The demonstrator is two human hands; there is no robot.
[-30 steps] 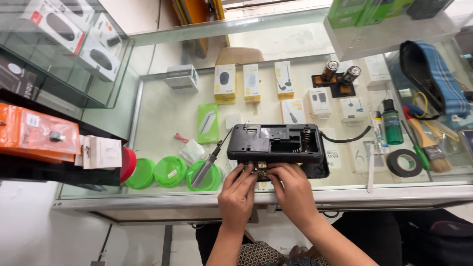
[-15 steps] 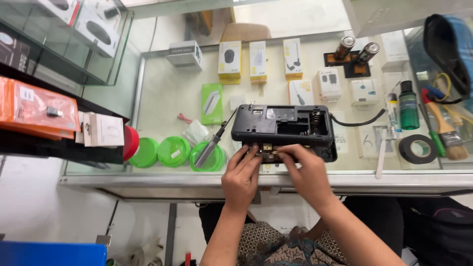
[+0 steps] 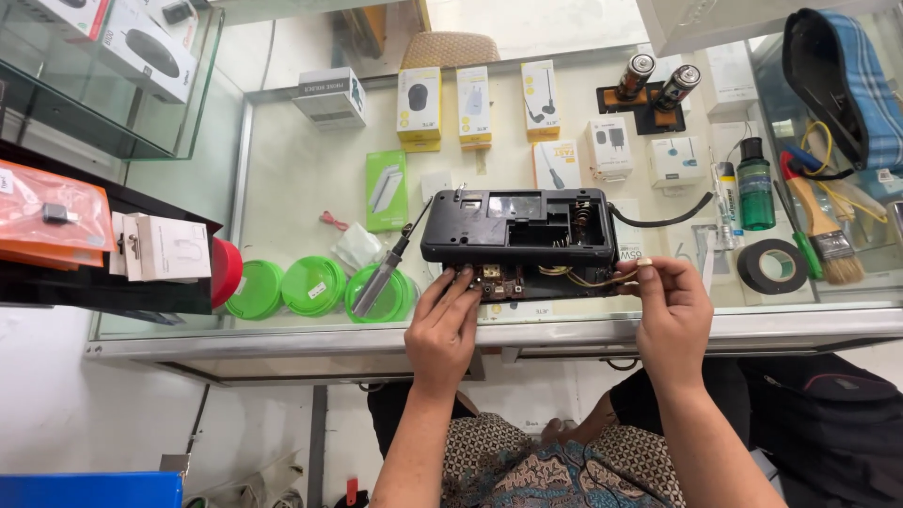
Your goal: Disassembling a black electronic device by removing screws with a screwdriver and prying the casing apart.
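Hands work at the near edge of the glass counter (image 3: 282, 179), both on an opened black radio casing (image 3: 517, 235) that lies flat just inside that edge. Left hand (image 3: 442, 325) has its fingers bunched and pressed onto the exposed circuit board (image 3: 499, 279) along the casing's near side. Right hand (image 3: 670, 310) pinches the thin wires (image 3: 588, 277) trailing from the casing's near right corner, thumb and forefinger closed on them. A soldering iron (image 3: 381, 273) leans against the casing's left end, resting over a green lid (image 3: 376, 293). Towards the counter's right edge sit a roll of black tape (image 3: 769, 266), a paintbrush (image 3: 823, 226) and a green bottle (image 3: 755, 193).
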